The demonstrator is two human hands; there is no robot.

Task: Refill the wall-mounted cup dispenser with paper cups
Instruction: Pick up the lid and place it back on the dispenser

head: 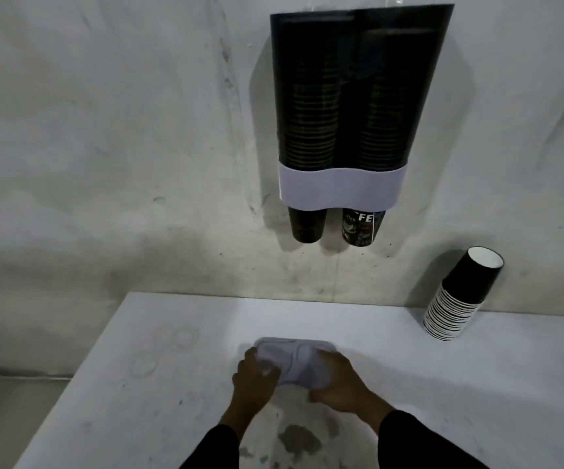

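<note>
The cup dispenser (351, 96) hangs on the wall, a dark two-tube holder with a white band near its bottom. Both tubes hold stacked dark paper cups, and one cup bottom pokes out under each tube. A separate stack of black paper cups (460, 296) leans against the wall at the table's back right, open end up. On the table in front of me lies a white double-oval lid (295, 350). My left hand (255, 380) grips its left end and my right hand (344, 384) its right end.
The white table (138, 384) has faint ring marks at the left and a grey stain near its front edge. Its left edge runs diagonally, with the floor beyond it. The scuffed white wall (104, 130) stands right behind.
</note>
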